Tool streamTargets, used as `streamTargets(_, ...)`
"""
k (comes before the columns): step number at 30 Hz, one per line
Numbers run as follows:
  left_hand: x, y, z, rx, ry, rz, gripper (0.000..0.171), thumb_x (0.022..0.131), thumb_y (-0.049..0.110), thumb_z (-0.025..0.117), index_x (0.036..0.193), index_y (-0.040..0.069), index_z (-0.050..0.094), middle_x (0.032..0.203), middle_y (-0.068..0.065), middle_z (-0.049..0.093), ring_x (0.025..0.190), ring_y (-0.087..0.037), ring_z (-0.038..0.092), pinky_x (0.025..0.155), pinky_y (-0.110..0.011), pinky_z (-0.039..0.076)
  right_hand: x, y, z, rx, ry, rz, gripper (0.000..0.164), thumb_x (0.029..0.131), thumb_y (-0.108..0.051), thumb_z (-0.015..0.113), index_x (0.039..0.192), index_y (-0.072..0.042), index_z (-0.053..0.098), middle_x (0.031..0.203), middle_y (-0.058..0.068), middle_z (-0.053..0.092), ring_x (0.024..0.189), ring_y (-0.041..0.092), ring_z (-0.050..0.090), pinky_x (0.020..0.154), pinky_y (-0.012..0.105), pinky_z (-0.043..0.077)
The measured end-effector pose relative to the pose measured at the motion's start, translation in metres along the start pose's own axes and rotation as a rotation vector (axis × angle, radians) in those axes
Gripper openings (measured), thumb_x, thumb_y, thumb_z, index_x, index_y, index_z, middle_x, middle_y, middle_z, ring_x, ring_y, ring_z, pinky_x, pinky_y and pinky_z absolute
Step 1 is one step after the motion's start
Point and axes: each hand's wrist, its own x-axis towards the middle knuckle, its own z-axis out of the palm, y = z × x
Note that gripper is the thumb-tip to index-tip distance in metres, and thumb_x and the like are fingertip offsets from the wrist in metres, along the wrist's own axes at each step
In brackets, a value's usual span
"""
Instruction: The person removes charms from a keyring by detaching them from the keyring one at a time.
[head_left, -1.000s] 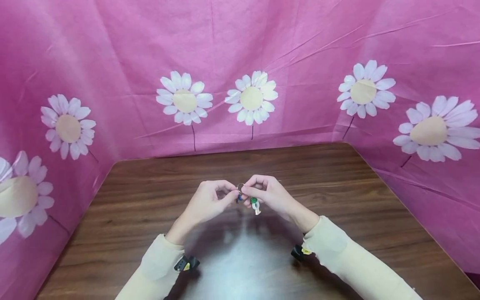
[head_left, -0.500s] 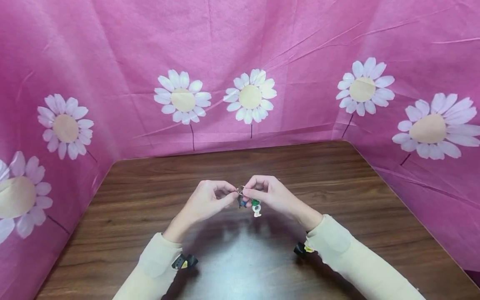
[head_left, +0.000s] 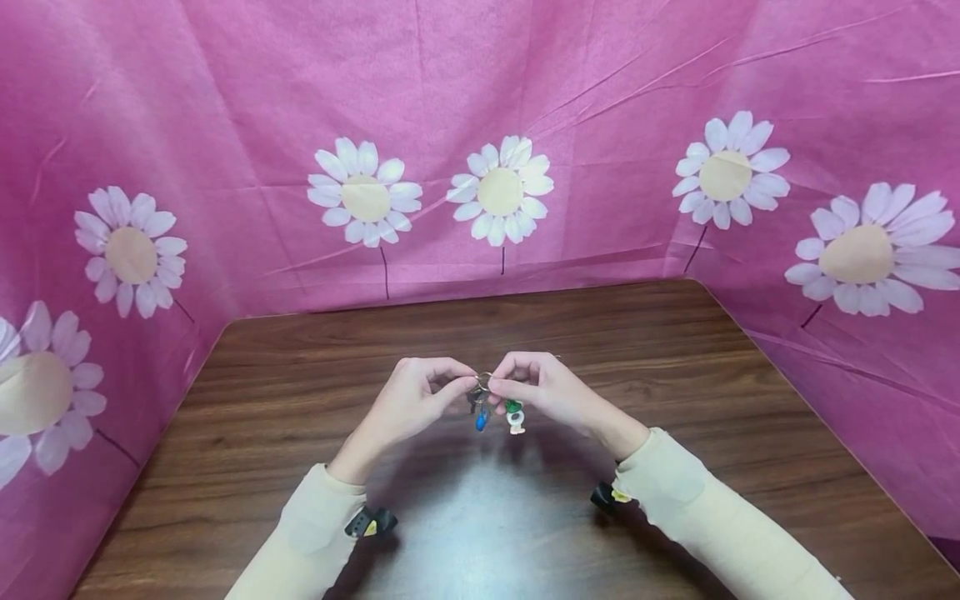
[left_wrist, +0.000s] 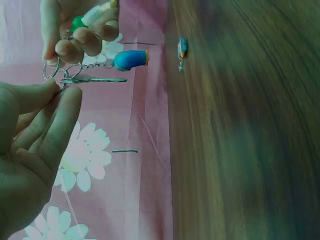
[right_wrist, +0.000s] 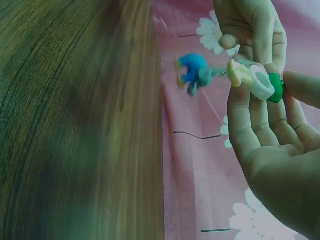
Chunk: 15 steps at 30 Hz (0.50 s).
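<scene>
In the head view, my left hand [head_left: 416,400] and right hand [head_left: 555,396] meet over the middle of the table, fingertips close together at a metal key ring [head_left: 484,382]. My left thumb and finger pinch the ring beside a key [left_wrist: 97,80], seen edge-on in the left wrist view. A blue figure charm [left_wrist: 131,60] hangs from a ring by a short chain. Thumb and fingers of my right hand pinch the other side of the linked rings. A green and white figure charm [right_wrist: 262,84] dangles against the right fingers.
A brown wood-grain table [head_left: 300,350] lies beneath the hands. On it, a small blue keychain charm [left_wrist: 182,47] shows in the left wrist view. A pink cloth [head_left: 592,75] with white daisies stands around the back and sides.
Both hands keep their hold and barely move. The blue charm has swung out to hang below the ring, and the green and white charm hangs slightly lower.
</scene>
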Motion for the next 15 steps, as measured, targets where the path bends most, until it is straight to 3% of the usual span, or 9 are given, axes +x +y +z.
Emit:
streamTargets(6, -0.001, 0.002, 0.002, -0.123, 0.038, -0.011, 0.009, 0.097, 0.012, 0.071, 0.099, 0.005, 0.077, 0.088, -0.005, 0.076, 0.076, -0.025, 0.075, 0.069, -0.041, 0.063, 0.003, 0.003, 0.001, 0.007, 0.032, 0.036, 0.016, 0.099, -0.011, 0.066, 0.098, 0.004, 0.063, 0.087, 0.015, 0.071, 0.082, 0.03, 0.072, 0.074, 0.04, 0.063)
streamTargets(10, -0.002, 0.002, 0.008, -0.063, 0.11, 0.018, 0.008, 0.097, 0.011, 0.07, 0.097, 0.006, 0.076, 0.084, -0.004, 0.075, 0.07, -0.025, 0.074, 0.064, -0.038, 0.063, 0.004, 0.006, 0.006, 0.007, 0.035, 0.043, 0.014, 0.099, -0.01, 0.065, 0.095, 0.004, 0.062, 0.085, 0.015, 0.071, 0.08, 0.028, 0.072, 0.07, 0.038, 0.063)
streamTargets(15, -0.002, 0.003, 0.01, -0.023, 0.191, 0.053, 0.007, 0.098, 0.013, 0.069, 0.096, 0.008, 0.075, 0.078, -0.001, 0.072, 0.065, -0.021, 0.071, 0.059, -0.033, 0.061, 0.0, 0.011, 0.009, 0.007, -0.024, 0.094, 0.012, 0.099, -0.008, 0.063, 0.093, 0.002, 0.062, 0.087, 0.014, 0.07, 0.081, 0.021, 0.07, 0.072, 0.038, 0.063)
